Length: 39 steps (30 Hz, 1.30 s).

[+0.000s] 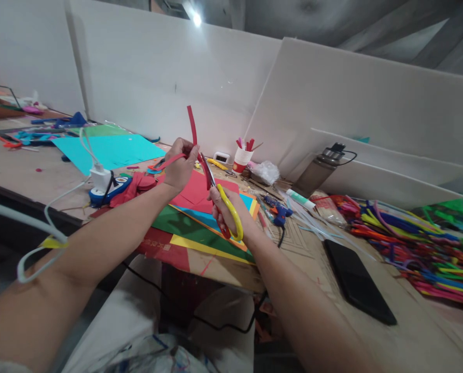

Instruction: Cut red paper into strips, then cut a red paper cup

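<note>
My left hand point(180, 165) is closed on a narrow red paper strip point(192, 124), held up over the table. One end of the strip stands above my fingers, and more red strip shows at the left of the hand and below it. In my right hand point(228, 207) is a pair of scissors with yellow and red handles point(237, 220). Their blades point up toward the left hand, right beside the red strip; whether they touch it I cannot tell. Underneath lie red paper sheets point(223, 187) on a stack with a green sheet point(180, 224).
A blue power strip point(109, 191) with a white plug sits left. Behind are a paper cup point(242, 158) of pens and a bottle point(319, 168). To the right lie a blue glue gun point(281, 213), a black phone point(358, 280) and colourful pipe cleaners point(421, 243). A white cable crosses my left arm.
</note>
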Tool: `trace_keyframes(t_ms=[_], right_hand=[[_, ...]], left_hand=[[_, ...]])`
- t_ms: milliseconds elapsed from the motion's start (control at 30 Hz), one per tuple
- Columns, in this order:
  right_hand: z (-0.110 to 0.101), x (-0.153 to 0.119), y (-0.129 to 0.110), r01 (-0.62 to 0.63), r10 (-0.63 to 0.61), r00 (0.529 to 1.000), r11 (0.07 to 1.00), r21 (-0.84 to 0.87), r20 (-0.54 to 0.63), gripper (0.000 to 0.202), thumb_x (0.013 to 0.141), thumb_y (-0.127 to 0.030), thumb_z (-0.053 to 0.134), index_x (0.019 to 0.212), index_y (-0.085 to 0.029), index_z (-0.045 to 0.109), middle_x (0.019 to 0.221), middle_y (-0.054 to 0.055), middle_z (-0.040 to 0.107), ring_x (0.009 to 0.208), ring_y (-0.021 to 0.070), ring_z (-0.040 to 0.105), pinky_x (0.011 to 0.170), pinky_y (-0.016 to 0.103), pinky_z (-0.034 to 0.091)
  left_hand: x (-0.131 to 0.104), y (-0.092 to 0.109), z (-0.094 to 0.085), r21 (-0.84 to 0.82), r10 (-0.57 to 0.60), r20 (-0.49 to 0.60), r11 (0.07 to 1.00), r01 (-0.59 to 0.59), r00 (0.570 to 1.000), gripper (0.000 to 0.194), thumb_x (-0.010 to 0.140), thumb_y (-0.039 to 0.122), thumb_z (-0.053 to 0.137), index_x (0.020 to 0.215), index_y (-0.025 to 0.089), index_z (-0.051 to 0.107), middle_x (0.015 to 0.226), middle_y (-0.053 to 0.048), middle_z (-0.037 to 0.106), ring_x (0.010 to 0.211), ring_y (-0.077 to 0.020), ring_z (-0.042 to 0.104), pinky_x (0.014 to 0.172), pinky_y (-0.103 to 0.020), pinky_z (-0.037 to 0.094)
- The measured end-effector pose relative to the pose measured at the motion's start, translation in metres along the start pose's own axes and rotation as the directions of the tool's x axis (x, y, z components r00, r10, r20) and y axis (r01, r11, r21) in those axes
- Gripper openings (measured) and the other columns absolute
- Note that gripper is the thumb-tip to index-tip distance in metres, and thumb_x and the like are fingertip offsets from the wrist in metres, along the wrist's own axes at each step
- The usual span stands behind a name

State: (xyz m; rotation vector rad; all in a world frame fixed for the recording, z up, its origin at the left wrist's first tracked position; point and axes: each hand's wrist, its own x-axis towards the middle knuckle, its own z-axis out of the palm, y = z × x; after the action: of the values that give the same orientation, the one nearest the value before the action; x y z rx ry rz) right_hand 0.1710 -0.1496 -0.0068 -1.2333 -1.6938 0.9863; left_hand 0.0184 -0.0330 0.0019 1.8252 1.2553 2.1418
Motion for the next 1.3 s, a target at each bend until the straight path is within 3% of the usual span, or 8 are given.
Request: trace_keyframes(t_ms=[333, 667, 867, 1300], right_hand=[[-0.004, 0.012, 0.014, 0.012, -0.012, 0.999, 1.0, -0.012, 0.03, 0.06, 0.081, -0.076, 0.038, 0.09, -0.019, 0.056, 0.054, -0.002, 0.054, 0.038, 0.0077, 0.046, 0.035, 0.018, 0.034], [-0.004, 0.011, 0.012, -0.007, 0.006, 0.998, 1.0, 0.01, 0.062, 0.058, 0.083, -0.074, 0.04, 0.092, -0.019, 0.056, 0.054, -0.002, 0.054, 0.037, 0.0074, 0.046, 0.034, 0.018, 0.034], [-0.003, 0.012, 0.011, -0.06, 0.059, 0.997, 0.998, 0.018, 0.056, 0.055, 0.084, -0.071, 0.042, 0.094, -0.019, 0.056, 0.053, -0.003, 0.053, 0.036, 0.0072, 0.045, 0.034, 0.018, 0.033], [-0.004, 0.012, 0.012, -0.038, 0.037, 0.998, 0.999, 0.01, 0.052, 0.054, 0.084, -0.071, 0.043, 0.092, -0.019, 0.055, 0.053, -0.003, 0.053, 0.037, 0.007, 0.046, 0.034, 0.017, 0.034]], left_hand=[[-0.001, 0.002, -0.001, -0.003, -0.014, 0.018, 1.0, 0.014, 1.0, 0.017, 0.084, 0.031, 0.062, 0.076, 0.021, 0.051, 0.069, 0.001, 0.058, 0.065, -0.0114, 0.055, 0.066, -0.026, 0.046], [-0.002, 0.001, 0.001, -0.004, -0.017, 0.018, 1.0, 0.017, 1.0, 0.025, 0.085, 0.042, 0.06, 0.076, 0.021, 0.05, 0.068, 0.0, 0.058, 0.066, -0.0132, 0.055, 0.065, -0.028, 0.046], [-0.002, 0.002, 0.002, -0.013, -0.04, 0.008, 0.999, 0.04, 0.999, 0.027, 0.084, 0.043, 0.061, 0.074, 0.021, 0.05, 0.067, 0.0, 0.057, 0.065, -0.013, 0.055, 0.065, -0.028, 0.046], [-0.002, -0.004, 0.002, -0.012, -0.023, 0.003, 1.0, 0.023, 1.0, 0.024, 0.084, 0.042, 0.061, 0.076, 0.021, 0.052, 0.068, 0.001, 0.057, 0.064, -0.0119, 0.054, 0.063, -0.027, 0.045]])
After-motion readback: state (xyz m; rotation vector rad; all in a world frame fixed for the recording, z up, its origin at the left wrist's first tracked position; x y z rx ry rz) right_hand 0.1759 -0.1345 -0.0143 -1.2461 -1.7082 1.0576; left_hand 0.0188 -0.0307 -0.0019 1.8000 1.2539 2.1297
